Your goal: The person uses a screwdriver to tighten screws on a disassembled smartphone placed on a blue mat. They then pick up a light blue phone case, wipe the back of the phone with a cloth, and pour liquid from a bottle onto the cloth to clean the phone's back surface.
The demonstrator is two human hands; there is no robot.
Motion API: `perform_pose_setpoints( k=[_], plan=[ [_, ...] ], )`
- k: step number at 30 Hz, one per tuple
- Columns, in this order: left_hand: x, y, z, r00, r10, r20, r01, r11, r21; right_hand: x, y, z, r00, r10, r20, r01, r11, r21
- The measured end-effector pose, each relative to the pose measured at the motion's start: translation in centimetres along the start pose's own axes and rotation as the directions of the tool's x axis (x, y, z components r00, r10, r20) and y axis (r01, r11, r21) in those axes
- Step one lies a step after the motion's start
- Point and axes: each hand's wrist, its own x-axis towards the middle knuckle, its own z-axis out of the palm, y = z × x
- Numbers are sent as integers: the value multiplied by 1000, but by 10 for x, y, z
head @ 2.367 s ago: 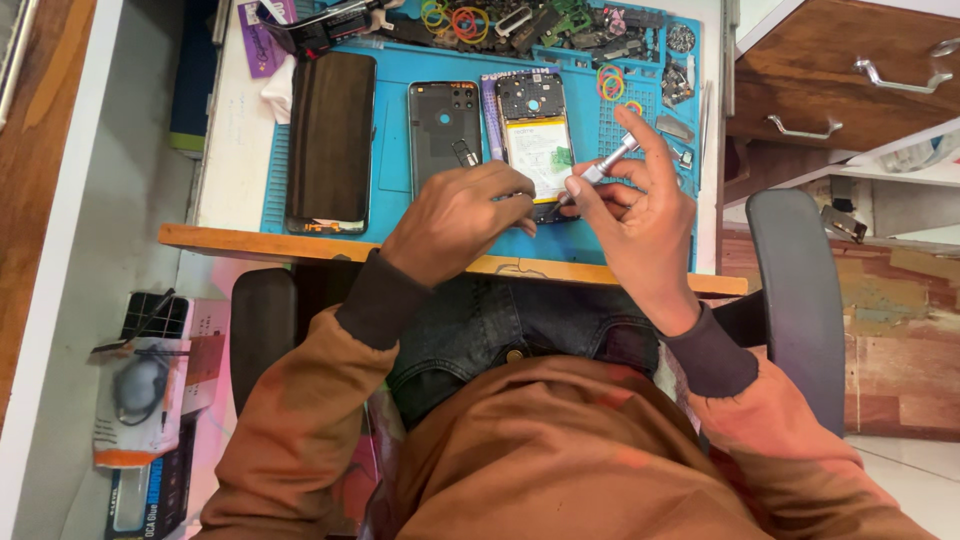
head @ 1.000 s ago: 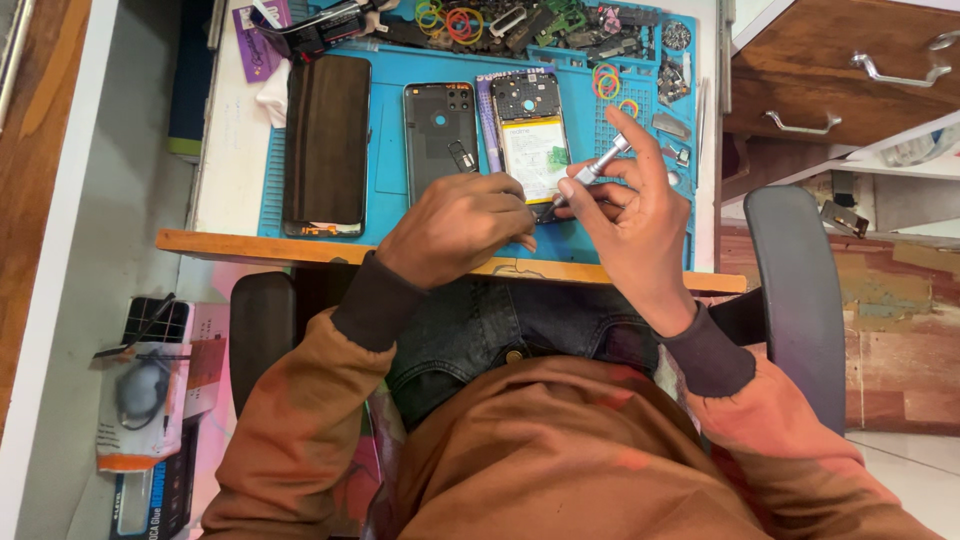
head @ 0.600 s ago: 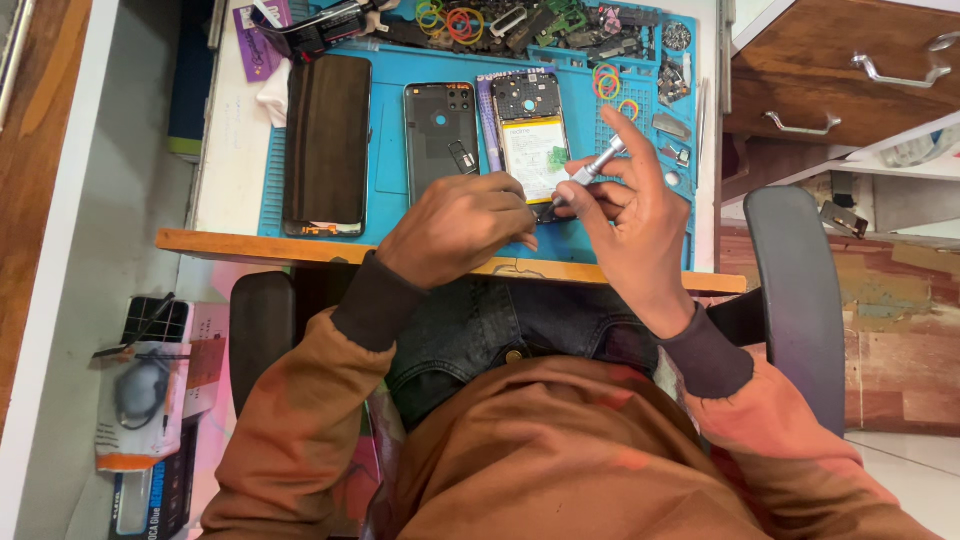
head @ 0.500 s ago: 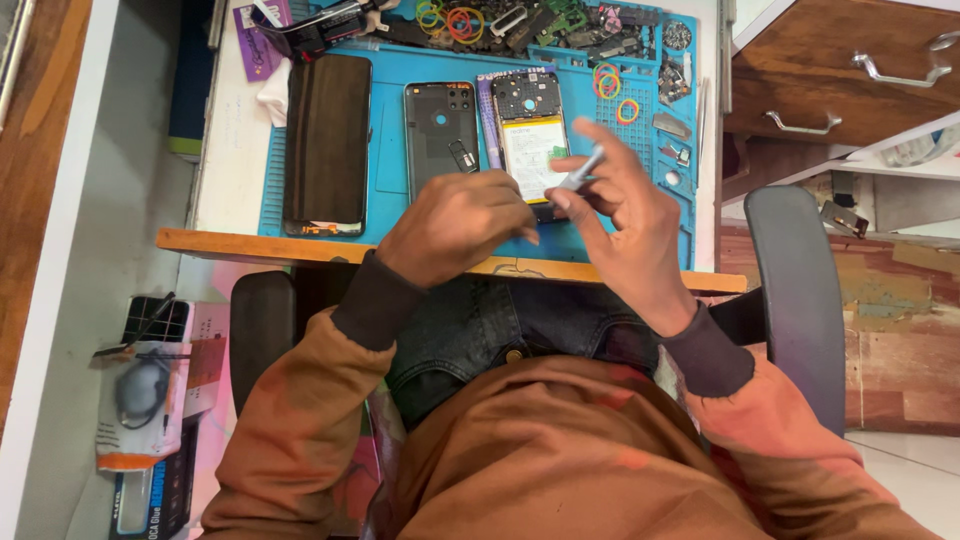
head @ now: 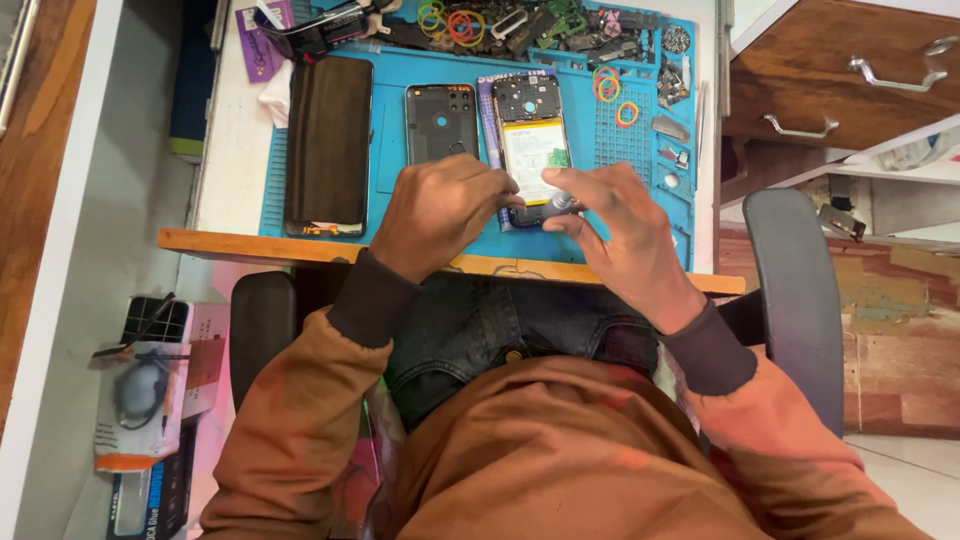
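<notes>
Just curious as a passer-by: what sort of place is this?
Probably a phone repair bench: an opened phone with exposed battery lies on a blue silicone work mat, beside a black phone back cover and loose small parts.

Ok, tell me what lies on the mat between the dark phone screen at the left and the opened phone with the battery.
A black phone back cover lies there, flat on the blue mat, in the head view.

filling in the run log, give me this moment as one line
left hand: resting on opened phone lower edge | right hand: pinching small grey tool at phone's bottom | blue mat: also dark screen panel, back cover
</notes>
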Motion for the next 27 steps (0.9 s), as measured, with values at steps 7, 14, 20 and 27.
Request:
perform_pose_setpoints(
  k=[7, 14, 20, 27],
  plan=[
    [0, 0, 0, 1000, -9, 9, 8, 1000, 17, 0, -3, -3, 998, 50, 35, -53, 996, 74],
    [0, 0, 2, 1000, 9, 26, -10, 1000, 12, 1, -4, -3, 997, 67, 28, -71, 981, 182],
    [-1, 1, 2, 998, 12, 63, -9, 999, -44, -3, -2, -2, 987, 159, 2, -159, 987, -36],
    [0, 2, 2, 994, 8, 107, 1, 997, -78, -3, -2, 1, 991, 126, 52, -135, 965, 224]
  ],
)
